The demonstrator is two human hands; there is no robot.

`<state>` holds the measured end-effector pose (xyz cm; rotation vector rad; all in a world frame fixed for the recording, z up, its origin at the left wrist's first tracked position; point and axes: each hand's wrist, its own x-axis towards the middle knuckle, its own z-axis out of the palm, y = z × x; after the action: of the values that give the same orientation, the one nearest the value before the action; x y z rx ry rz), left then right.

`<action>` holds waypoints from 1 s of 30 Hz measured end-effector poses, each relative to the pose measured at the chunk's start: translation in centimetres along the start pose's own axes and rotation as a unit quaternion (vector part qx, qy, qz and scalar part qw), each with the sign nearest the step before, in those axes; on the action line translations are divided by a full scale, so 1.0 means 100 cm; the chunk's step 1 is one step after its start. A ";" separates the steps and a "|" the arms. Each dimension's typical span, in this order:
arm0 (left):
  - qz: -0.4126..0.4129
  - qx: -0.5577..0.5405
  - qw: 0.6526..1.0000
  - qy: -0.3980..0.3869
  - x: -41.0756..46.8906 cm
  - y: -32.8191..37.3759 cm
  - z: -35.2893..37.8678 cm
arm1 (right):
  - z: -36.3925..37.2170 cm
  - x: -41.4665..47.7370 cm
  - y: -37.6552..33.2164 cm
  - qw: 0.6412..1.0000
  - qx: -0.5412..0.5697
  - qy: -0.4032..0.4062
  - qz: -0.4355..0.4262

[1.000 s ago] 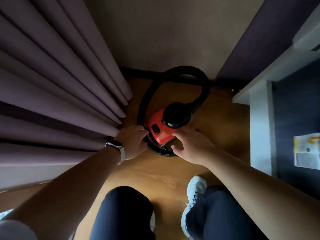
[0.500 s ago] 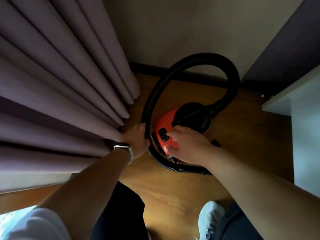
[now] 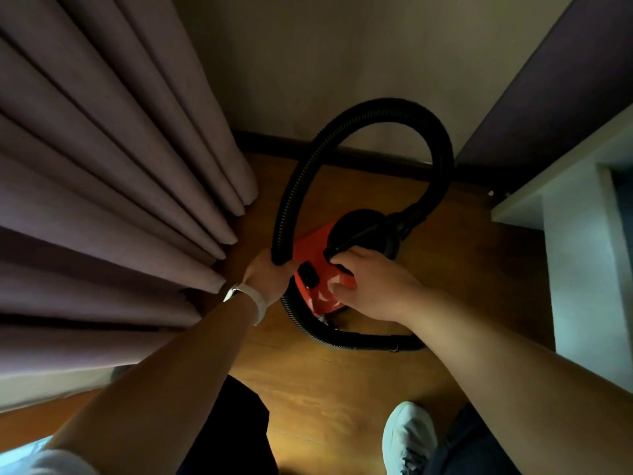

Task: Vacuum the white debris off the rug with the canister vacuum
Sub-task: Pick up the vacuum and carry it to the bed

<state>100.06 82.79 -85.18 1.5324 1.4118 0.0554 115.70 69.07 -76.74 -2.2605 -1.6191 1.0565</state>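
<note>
A small red canister vacuum (image 3: pixel 313 248) with a black top stands on the wooden floor near the wall. Its black ribbed hose (image 3: pixel 376 109) loops up from the right side, arcs over and comes down on the left. My left hand (image 3: pixel 265 277), with a white watch on the wrist, grips the hose at the canister's left side. My right hand (image 3: pixel 368 281) lies on the red body, fingers curled round its near right corner by a black handle bar. No rug or white debris is in view.
Purple curtains (image 3: pixel 102 200) hang close on the left, touching the floor. A beige wall (image 3: pixel 342 63) with a dark skirting board is behind the vacuum. A white shelf unit (image 3: pixel 575 234) stands right. My white shoe (image 3: pixel 409 437) is at the bottom.
The hose loop has risen and widened. My left hand has closed round the hose, and my right hand has moved from the canister's front edge onto its body.
</note>
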 end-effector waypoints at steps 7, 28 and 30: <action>0.092 -0.165 0.980 -0.059 -0.032 0.080 0.011 | -0.014 -0.008 0.011 0.997 0.067 0.020 0.039; 0.096 -0.344 0.898 -0.258 -0.065 0.161 0.069 | -0.049 -0.057 0.062 0.932 0.187 0.276 0.143; 0.115 -0.257 0.940 -0.194 -0.052 0.148 0.067 | -0.053 -0.057 0.064 0.926 0.196 0.287 0.150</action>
<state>113.23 77.51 -75.68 1.1784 0.8166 0.2327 122.98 62.87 -73.53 -2.2708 -0.7727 0.6000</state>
